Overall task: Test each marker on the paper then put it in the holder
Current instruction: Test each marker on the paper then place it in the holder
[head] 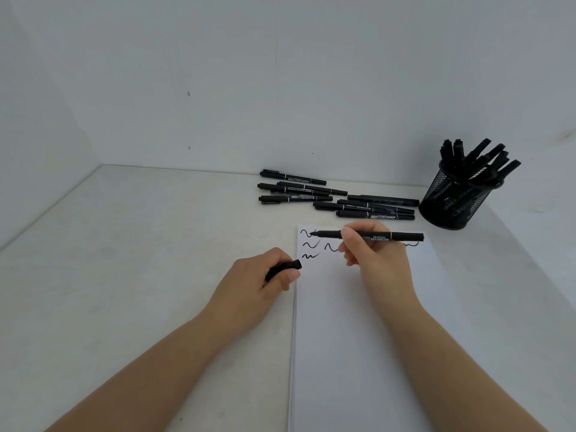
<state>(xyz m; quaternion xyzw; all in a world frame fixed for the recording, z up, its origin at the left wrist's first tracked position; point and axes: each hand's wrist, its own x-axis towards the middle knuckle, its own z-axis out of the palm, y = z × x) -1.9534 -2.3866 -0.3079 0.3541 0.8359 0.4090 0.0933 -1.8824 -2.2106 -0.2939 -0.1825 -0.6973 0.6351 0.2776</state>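
Note:
My right hand (372, 251) grips an uncapped black marker (402, 236) lying nearly level, its tip at the top left corner of the white paper (358, 338), beside a squiggle. Several black squiggles (310, 244) mark the top of the sheet. My left hand (265, 282) holds the black cap (285, 268) just left of the paper's edge. Several capped black markers (336, 198) lie on the table behind the paper. A black mesh holder (452, 201) at the right rear holds several markers standing upright.
The white table (124, 275) sits in a corner, with white walls behind and to the left. The holder stands close to the table's right rear edge.

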